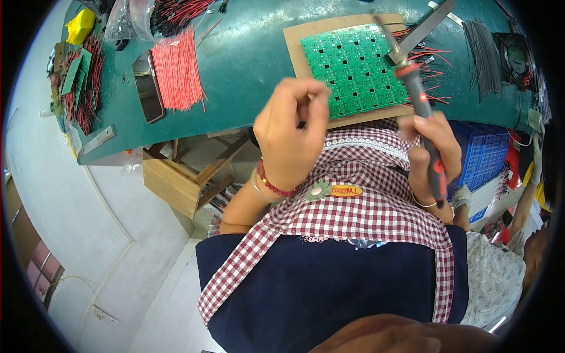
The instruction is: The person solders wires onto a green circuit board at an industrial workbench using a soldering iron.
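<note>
My right hand (435,144) grips a soldering iron (416,91) by its grey and red handle, with a red light glowing on it. The iron's metal tip points up and away, over the right part of a green circuit board panel (353,70). That panel of many small boards lies on a piece of cardboard (297,50) at the table's near edge. Just left of the panel's near corner, my left hand (291,129) is raised, its thumb and fingers pinched together. Whatever the pinch holds, if anything, is too small to make out.
Red wires (176,70) lie beside a phone (149,88) on the green table (247,70). A metal bar (426,26) rests by the panel's far right corner. Black wires (482,56) and a fan (515,54) sit further right. A wooden drawer (170,182) juts out below; another person's gloved hand (462,197) is at right.
</note>
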